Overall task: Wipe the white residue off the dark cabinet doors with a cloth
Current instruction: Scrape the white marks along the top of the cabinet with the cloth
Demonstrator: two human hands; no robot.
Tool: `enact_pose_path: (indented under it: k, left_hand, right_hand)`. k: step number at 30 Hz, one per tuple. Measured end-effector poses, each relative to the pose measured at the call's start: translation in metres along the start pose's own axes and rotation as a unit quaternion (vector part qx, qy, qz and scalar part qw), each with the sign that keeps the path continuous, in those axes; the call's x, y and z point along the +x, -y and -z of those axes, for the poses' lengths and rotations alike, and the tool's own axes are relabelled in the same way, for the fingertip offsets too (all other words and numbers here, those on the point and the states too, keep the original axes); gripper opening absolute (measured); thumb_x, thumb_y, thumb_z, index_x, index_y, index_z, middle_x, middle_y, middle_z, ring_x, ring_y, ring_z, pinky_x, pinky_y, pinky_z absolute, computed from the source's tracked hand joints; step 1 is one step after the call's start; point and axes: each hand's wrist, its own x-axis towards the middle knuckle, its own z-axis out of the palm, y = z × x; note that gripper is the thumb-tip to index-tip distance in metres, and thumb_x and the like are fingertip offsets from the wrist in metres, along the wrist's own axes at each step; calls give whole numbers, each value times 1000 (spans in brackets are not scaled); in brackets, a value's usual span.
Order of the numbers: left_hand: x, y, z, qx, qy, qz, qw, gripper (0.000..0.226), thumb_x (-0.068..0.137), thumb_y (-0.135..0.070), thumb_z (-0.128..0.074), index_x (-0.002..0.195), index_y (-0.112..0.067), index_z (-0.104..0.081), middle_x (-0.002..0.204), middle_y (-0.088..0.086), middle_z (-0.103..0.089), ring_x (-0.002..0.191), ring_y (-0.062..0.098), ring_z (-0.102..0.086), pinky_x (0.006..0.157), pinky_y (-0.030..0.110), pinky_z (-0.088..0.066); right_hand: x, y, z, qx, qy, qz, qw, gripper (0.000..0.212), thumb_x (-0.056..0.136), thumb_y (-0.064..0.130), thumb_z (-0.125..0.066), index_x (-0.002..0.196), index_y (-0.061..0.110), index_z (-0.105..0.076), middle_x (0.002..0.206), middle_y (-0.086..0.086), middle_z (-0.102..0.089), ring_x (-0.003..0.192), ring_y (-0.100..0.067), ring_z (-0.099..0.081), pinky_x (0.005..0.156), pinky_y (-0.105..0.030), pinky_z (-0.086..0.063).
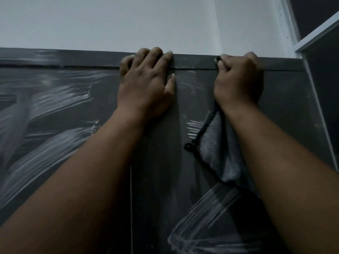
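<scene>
Left hand: the left hand (145, 83) lies flat against the dark doors (157, 162), fingers fairly straight and spread, tips reaching up over the top strip (194, 60) of the cabinet; it holds nothing.
Right hand: the right hand (238, 79) is a fist pressed high on the right door, just beside the top seam, fingers curled tight round the cloth (218, 153).
Cloth: grey with a dark stitched edge; a small bit pokes out above the knuckles, the rest hangs down under the wrist, draped against the door.
Hands together: apart, side by side at about the same height, a bare stretch of door between them.
Residue: broad white streaks (55, 107) cover the left door from the top seam downward; a second patch (201, 217) sits low on the right door, below the hanging cloth; a few fine scratches of white show between the two hands and just left of the cloth.
Doors: a thin vertical gap (131, 208) splits them, running down under the left forearm.
Above: a pale wall (110, 21) rises over the cabinet.
Right edge: a white-framed dark panel (322, 74) stands at an angle.
</scene>
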Motion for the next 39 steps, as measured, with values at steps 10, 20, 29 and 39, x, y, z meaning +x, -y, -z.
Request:
enact_pose_path:
  k: [10, 20, 29, 39]
  left_hand:
    - [-5, 0, -1, -19, 7, 40, 999, 63, 104, -48, -38, 162, -25, -30, 167, -1, -28, 160, 20, -8, 129, 47, -2]
    - [-4, 6, 2, 1, -23, 60, 998, 59, 103, -44, -43, 159, -25, -38, 160, 0, -39, 153, 20, -26, 127, 45, -10]
    - [-7, 13, 6, -5, -3, 35, 999, 60, 105, -44, -41, 161, -26, -34, 167, 0, -32, 156, 19, -19, 128, 42, -6]
    - [-7, 17, 3, -17, 3, 31, 999, 67, 100, -48, -34, 162, -24, -31, 169, 3, -28, 158, 20, -15, 128, 43, -5]
  right_hand:
    - [-42, 8, 3, -2, 32, 107, 994, 26, 102, 40, -57, 116, 30, -76, 94, -3, -53, 80, -27, -58, 65, -32, -39]
    - [-23, 53, -22, 19, 70, 115, 991, 28, 101, 34, -51, 114, 26, -75, 103, -6, -51, 90, -30, -59, 71, -32, -43]
    - [-22, 14, -4, 24, 10, 48, 999, 28, 101, 41, -57, 114, 27, -77, 106, -6, -61, 96, -29, -63, 75, -35, -49]
    - [-77, 28, -3, 45, 73, 145, 986, 23, 100, 36, -61, 115, 32, -78, 89, 0, -49, 77, -22, -53, 62, -33, -40]
